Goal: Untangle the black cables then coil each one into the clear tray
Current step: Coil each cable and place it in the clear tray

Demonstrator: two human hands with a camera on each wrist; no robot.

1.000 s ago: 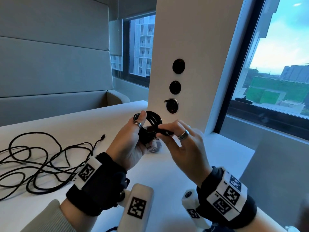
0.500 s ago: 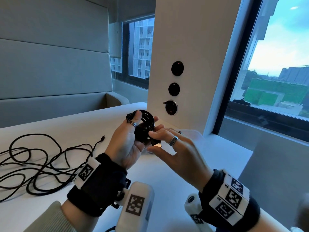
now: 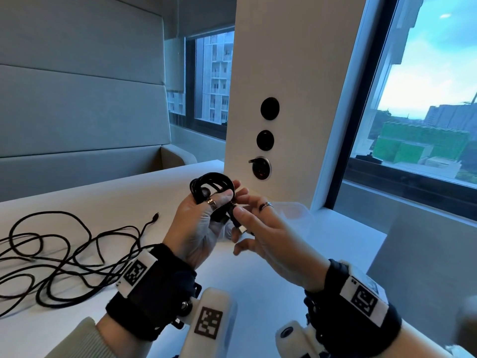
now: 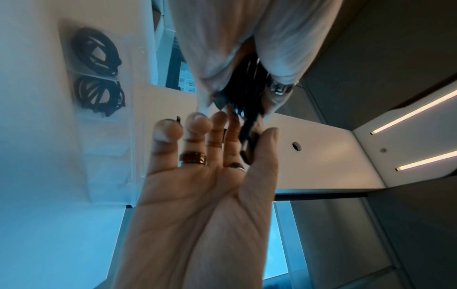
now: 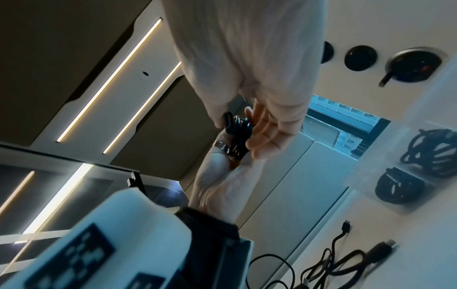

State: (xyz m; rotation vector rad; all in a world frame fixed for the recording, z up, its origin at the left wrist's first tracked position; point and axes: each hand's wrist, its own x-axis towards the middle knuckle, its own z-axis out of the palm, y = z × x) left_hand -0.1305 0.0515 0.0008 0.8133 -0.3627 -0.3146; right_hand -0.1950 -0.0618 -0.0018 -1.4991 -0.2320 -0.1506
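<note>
My left hand grips a coiled black cable, held up above the white table. My right hand pinches that coil's plug end between thumb and forefinger, its other fingers spread straight. The left wrist view shows the same pinch on the plug end. Behind the hands lies the clear tray, against the pillar. Two coiled cables sit in separate tray compartments. A loose tangle of black cables lies on the table at the left.
A white pillar with round black sockets rises just behind the tray. Windows flank it. A padded bench back runs along the table's far left side. A grey panel stands at the right.
My right hand has slid from the top of the coil down to its plug end and opened its other fingers. The left hand keeps its grip on the coil.
</note>
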